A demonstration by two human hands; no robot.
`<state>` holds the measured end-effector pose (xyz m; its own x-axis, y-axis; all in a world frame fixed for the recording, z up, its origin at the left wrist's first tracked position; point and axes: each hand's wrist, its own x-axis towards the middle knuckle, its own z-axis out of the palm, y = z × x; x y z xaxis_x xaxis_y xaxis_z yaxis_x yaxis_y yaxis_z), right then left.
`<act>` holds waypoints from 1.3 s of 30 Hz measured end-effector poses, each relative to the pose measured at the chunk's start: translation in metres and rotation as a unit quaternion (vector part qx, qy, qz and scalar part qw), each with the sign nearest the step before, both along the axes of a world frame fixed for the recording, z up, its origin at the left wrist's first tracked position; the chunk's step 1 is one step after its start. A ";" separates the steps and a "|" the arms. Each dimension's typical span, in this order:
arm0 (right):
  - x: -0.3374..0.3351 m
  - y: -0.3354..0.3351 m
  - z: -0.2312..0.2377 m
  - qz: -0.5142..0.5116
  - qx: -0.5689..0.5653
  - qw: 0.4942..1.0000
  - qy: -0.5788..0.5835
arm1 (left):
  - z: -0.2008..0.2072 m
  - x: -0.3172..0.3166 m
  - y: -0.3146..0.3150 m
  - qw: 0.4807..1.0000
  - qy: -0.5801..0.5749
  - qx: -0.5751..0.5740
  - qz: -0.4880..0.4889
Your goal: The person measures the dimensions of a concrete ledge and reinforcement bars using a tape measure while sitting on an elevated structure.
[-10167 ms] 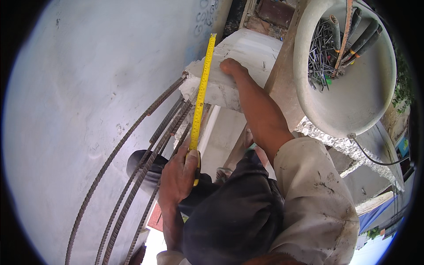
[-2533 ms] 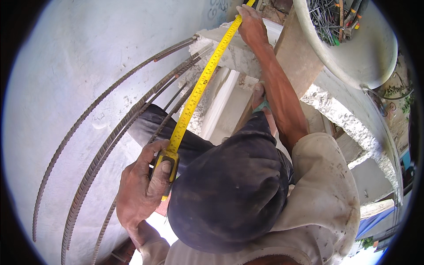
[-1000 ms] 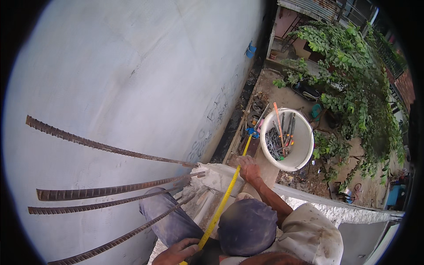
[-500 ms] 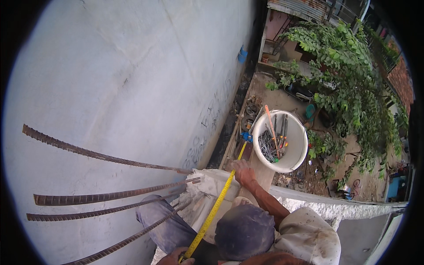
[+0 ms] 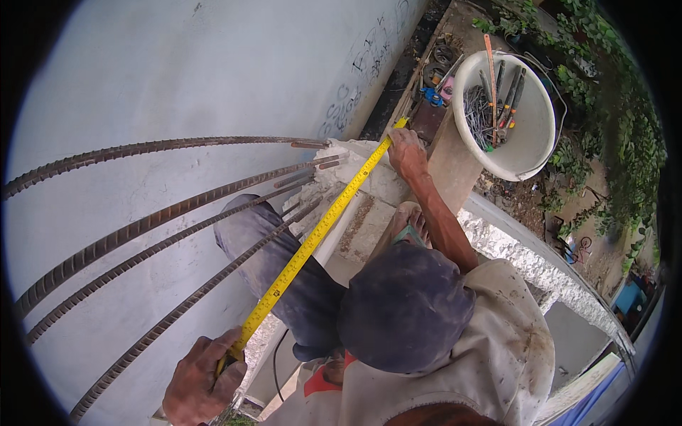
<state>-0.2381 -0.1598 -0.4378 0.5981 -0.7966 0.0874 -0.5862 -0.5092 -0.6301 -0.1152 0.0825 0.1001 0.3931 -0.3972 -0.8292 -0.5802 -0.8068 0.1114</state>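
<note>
Your left grip (image 5: 204,380) closes around the yellow tape's (image 5: 300,257) near end; your right grip (image 5: 409,155), fingers curled, pinches it just short of its tip, by the concrete (image 5: 387,186). Rebars (image 5: 142,148) arc leftward; beyond, a bucket (image 5: 540,121) holds nails (image 5: 477,117).

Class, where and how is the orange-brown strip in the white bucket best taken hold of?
The orange-brown strip is probably best pinched near its upper end, coming from above the far rim of the white bucket: that end juts past it, while the lower part sits among grey nails, with dark-handled tools close on its right.
</note>
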 end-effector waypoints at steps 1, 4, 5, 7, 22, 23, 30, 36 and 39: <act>0.007 0.004 0.002 0.004 0.013 1.000 -0.020 | 0.001 0.005 0.001 1.000 0.016 -0.004 0.009; -0.004 0.010 0.001 0.060 0.042 0.997 -0.014 | -0.028 0.008 -0.013 1.000 0.028 -0.005 0.005; -0.002 0.017 0.005 0.072 0.064 0.995 -0.018 | -0.032 0.010 -0.021 0.999 0.025 0.037 -0.017; 0.002 0.029 0.014 0.094 0.081 0.992 -0.039 | -0.043 0.001 -0.038 0.997 -0.023 0.064 -0.043; -0.087 -0.008 0.033 0.123 0.006 0.992 -0.001 | -0.201 -0.001 -0.211 0.977 -0.039 0.195 -0.082; -0.083 -0.008 0.035 0.123 0.022 0.992 0.000 | -0.211 0.000 -0.219 0.974 -0.039 0.209 -0.083; -0.084 -0.003 0.028 0.085 0.046 0.995 -0.016 | -0.279 0.017 -0.283 0.954 -0.038 0.258 -0.146; -0.082 0.000 0.029 0.073 0.054 0.995 -0.034 | -0.275 0.014 -0.314 0.947 -0.072 0.273 -0.151; -0.083 0.001 0.028 0.064 0.043 0.997 -0.017 | -0.271 0.016 -0.319 0.941 -0.057 0.298 -0.152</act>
<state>-0.3209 -0.1592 -0.4101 0.6925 -0.7200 0.0443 -0.4982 -0.5218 -0.6925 -0.0995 -0.2363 -0.1707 0.4372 0.0172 -0.8992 -0.7743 -0.5013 -0.3861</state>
